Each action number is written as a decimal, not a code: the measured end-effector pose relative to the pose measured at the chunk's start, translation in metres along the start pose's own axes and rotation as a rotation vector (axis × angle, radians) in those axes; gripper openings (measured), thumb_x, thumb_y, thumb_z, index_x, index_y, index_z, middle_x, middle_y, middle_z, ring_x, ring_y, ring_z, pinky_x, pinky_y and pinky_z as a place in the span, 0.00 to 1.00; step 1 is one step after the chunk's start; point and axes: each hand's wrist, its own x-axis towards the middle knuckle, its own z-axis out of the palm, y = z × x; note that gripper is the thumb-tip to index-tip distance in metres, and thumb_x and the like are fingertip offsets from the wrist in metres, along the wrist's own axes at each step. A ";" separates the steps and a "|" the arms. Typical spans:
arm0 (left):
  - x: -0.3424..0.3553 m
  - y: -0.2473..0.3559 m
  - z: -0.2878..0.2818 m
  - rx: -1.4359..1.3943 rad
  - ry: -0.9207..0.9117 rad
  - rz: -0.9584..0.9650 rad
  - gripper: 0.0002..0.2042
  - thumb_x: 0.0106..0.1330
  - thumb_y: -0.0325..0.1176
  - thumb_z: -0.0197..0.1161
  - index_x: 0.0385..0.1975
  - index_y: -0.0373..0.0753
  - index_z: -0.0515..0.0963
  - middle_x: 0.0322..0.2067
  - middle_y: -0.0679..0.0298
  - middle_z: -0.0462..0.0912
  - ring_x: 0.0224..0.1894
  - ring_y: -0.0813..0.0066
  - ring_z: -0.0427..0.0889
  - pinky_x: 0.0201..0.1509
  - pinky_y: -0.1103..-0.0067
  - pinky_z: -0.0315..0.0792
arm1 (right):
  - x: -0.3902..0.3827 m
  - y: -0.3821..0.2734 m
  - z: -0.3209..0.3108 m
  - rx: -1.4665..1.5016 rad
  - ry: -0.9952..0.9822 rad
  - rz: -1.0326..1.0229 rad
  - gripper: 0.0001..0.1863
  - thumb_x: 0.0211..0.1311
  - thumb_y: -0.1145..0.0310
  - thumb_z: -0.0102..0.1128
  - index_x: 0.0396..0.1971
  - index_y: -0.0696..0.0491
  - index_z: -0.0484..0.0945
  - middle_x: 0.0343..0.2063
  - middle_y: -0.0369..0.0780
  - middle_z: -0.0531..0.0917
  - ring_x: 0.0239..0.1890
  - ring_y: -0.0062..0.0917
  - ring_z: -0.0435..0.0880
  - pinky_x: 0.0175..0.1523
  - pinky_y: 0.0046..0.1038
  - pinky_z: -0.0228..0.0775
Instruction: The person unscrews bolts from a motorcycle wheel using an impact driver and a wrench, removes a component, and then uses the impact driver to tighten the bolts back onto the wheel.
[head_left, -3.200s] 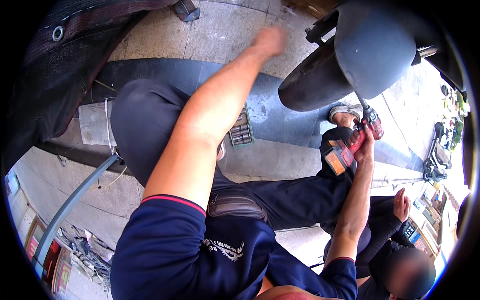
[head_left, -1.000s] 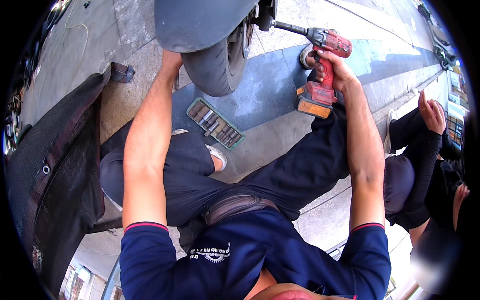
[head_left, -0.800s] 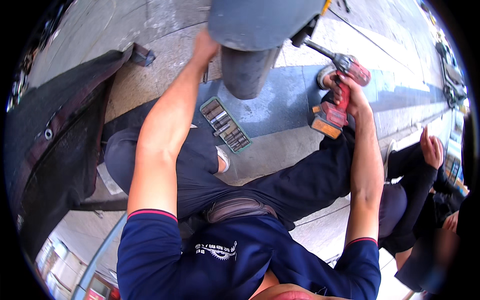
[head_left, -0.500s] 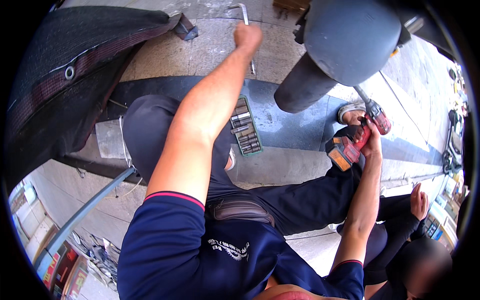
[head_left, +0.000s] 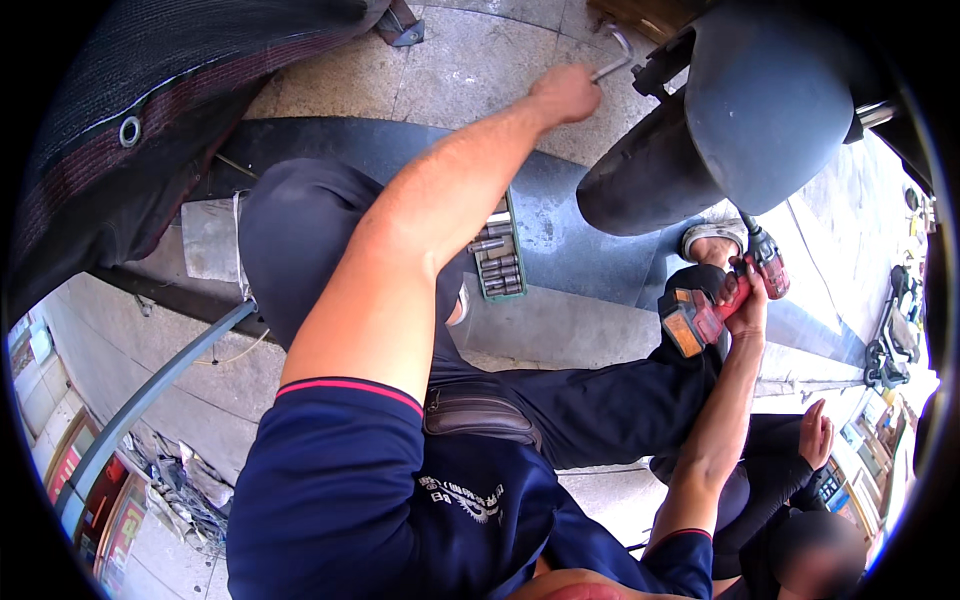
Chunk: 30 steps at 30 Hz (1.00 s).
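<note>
L hand (head_left: 566,93) is gripping a bent wrench (head_left: 612,67), fingers clenching round its shank; the hooked end is sticking out up-right of those fingers, just beside the tyre (head_left: 640,175); can't tell if it's touching anything. R hand (head_left: 741,300) is holding the red gun (head_left: 768,272), fingers wrapping the grip; its bar is running up from them toward the mudguard (head_left: 770,110), tip hidden, so can't tell if it's seated. Trigger state unclear too.

Just changed: vs ~0.5 s ago, L fingers are bringing the wrench closer to the tyre, R fingers are keeping their hold, so the tools are now flanking the wheel from opp. sides. Socket tray (head_left: 521,262) is lying below L fingers, partly behind that forearm. Co-worker's hand (head_left: 816,435) is hanging down-right of R fingers, well apart.
</note>
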 end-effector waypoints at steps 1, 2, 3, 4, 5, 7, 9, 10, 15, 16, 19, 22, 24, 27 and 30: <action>0.003 -0.003 -0.009 -0.029 0.064 -0.020 0.19 0.64 0.36 0.54 0.47 0.28 0.80 0.42 0.35 0.84 0.51 0.38 0.82 0.59 0.57 0.73 | 0.000 -0.001 0.001 0.005 0.017 -0.011 0.23 0.68 0.54 0.59 0.52 0.56 0.75 0.18 0.34 0.73 0.18 0.20 0.72 0.24 0.25 0.67; 0.001 0.000 -0.015 -0.145 0.170 -0.157 0.19 0.65 0.37 0.53 0.49 0.30 0.79 0.45 0.37 0.83 0.52 0.39 0.81 0.59 0.56 0.73 | -0.003 0.000 -0.001 0.013 0.014 -0.014 0.23 0.68 0.54 0.60 0.52 0.56 0.76 0.19 0.34 0.73 0.19 0.20 0.72 0.25 0.25 0.67; 0.000 0.004 -0.020 -0.256 0.276 -0.294 0.19 0.66 0.37 0.53 0.51 0.32 0.78 0.47 0.39 0.83 0.53 0.39 0.81 0.60 0.55 0.73 | -0.004 0.000 -0.003 0.025 0.002 -0.004 0.24 0.67 0.54 0.60 0.54 0.56 0.75 0.19 0.34 0.73 0.19 0.21 0.72 0.26 0.26 0.68; 0.002 0.005 -0.014 -0.122 0.145 -0.147 0.19 0.66 0.37 0.53 0.50 0.32 0.78 0.46 0.39 0.83 0.53 0.39 0.81 0.59 0.55 0.73 | -0.005 -0.002 -0.002 0.025 -0.001 0.005 0.23 0.67 0.54 0.60 0.53 0.56 0.74 0.19 0.34 0.73 0.19 0.21 0.72 0.26 0.26 0.69; 0.001 0.006 -0.006 0.011 0.013 0.005 0.18 0.66 0.38 0.53 0.50 0.33 0.78 0.46 0.39 0.83 0.53 0.38 0.81 0.59 0.55 0.73 | -0.005 -0.001 -0.002 0.028 0.000 0.014 0.23 0.67 0.54 0.61 0.52 0.55 0.74 0.19 0.34 0.73 0.19 0.22 0.72 0.26 0.27 0.69; 0.009 -0.004 0.014 0.083 -0.030 0.181 0.18 0.66 0.37 0.54 0.49 0.33 0.78 0.44 0.39 0.83 0.52 0.38 0.81 0.58 0.56 0.74 | 0.001 -0.001 0.008 0.002 -0.011 -0.023 0.25 0.70 0.52 0.58 0.55 0.56 0.73 0.19 0.33 0.71 0.19 0.20 0.71 0.26 0.25 0.67; 0.016 -0.023 0.023 -0.057 0.009 0.221 0.16 0.66 0.37 0.54 0.45 0.32 0.79 0.42 0.38 0.83 0.51 0.38 0.81 0.56 0.56 0.74 | 0.008 0.000 0.003 0.070 -0.091 -0.013 0.24 0.70 0.52 0.59 0.53 0.56 0.73 0.18 0.33 0.70 0.18 0.20 0.71 0.26 0.25 0.68; 0.030 -0.039 0.021 0.003 0.017 0.359 0.17 0.67 0.40 0.55 0.45 0.33 0.80 0.43 0.39 0.84 0.53 0.39 0.80 0.56 0.57 0.74 | 0.010 -0.002 0.004 0.058 -0.144 -0.005 0.22 0.70 0.53 0.59 0.52 0.55 0.73 0.17 0.33 0.69 0.17 0.20 0.70 0.26 0.25 0.68; 0.003 0.001 0.021 -0.033 0.023 0.333 0.21 0.67 0.45 0.58 0.50 0.34 0.80 0.46 0.45 0.85 0.54 0.43 0.82 0.55 0.61 0.75 | 0.002 -0.005 0.001 0.061 -0.114 -0.025 0.13 0.69 0.56 0.62 0.44 0.49 0.76 0.16 0.32 0.70 0.16 0.19 0.70 0.23 0.24 0.66; 0.009 -0.004 0.020 0.002 0.036 0.364 0.21 0.66 0.45 0.59 0.51 0.35 0.80 0.46 0.46 0.86 0.53 0.44 0.82 0.53 0.61 0.76 | 0.003 -0.005 0.001 0.058 -0.111 -0.023 0.13 0.69 0.57 0.62 0.44 0.48 0.76 0.16 0.32 0.70 0.15 0.19 0.69 0.23 0.24 0.65; 0.016 -0.011 0.020 0.042 0.055 0.422 0.21 0.66 0.45 0.60 0.50 0.35 0.80 0.44 0.48 0.86 0.50 0.46 0.83 0.50 0.62 0.76 | 0.001 -0.004 0.002 0.081 -0.115 0.004 0.12 0.68 0.57 0.63 0.42 0.48 0.76 0.16 0.31 0.69 0.15 0.18 0.69 0.22 0.24 0.65; 0.011 -0.014 0.026 -0.003 0.058 0.471 0.20 0.66 0.44 0.60 0.49 0.35 0.80 0.43 0.49 0.86 0.48 0.47 0.83 0.48 0.62 0.75 | 0.003 -0.004 0.002 0.081 -0.137 0.001 0.15 0.67 0.59 0.64 0.37 0.56 0.76 0.16 0.31 0.73 0.15 0.14 0.69 0.23 0.20 0.66; 0.010 -0.014 0.030 -0.015 0.060 0.507 0.20 0.66 0.44 0.60 0.48 0.34 0.80 0.42 0.49 0.86 0.46 0.48 0.83 0.46 0.63 0.75 | 0.002 -0.003 0.007 0.089 -0.127 0.004 0.14 0.67 0.59 0.64 0.36 0.56 0.76 0.16 0.30 0.73 0.14 0.13 0.68 0.23 0.20 0.66; 0.008 -0.019 0.035 -0.024 0.073 0.555 0.19 0.65 0.43 0.61 0.47 0.34 0.80 0.41 0.50 0.85 0.44 0.50 0.83 0.44 0.63 0.74 | -0.004 -0.007 0.018 0.115 -0.117 0.004 0.14 0.67 0.60 0.64 0.36 0.56 0.75 0.16 0.30 0.72 0.15 0.13 0.68 0.23 0.20 0.66; 0.010 -0.022 0.037 -0.028 0.060 0.547 0.18 0.65 0.42 0.61 0.46 0.34 0.80 0.39 0.50 0.85 0.42 0.52 0.82 0.42 0.64 0.74 | 0.000 -0.005 0.008 0.076 -0.102 -0.008 0.13 0.67 0.60 0.64 0.32 0.54 0.75 0.16 0.30 0.72 0.15 0.13 0.67 0.22 0.20 0.65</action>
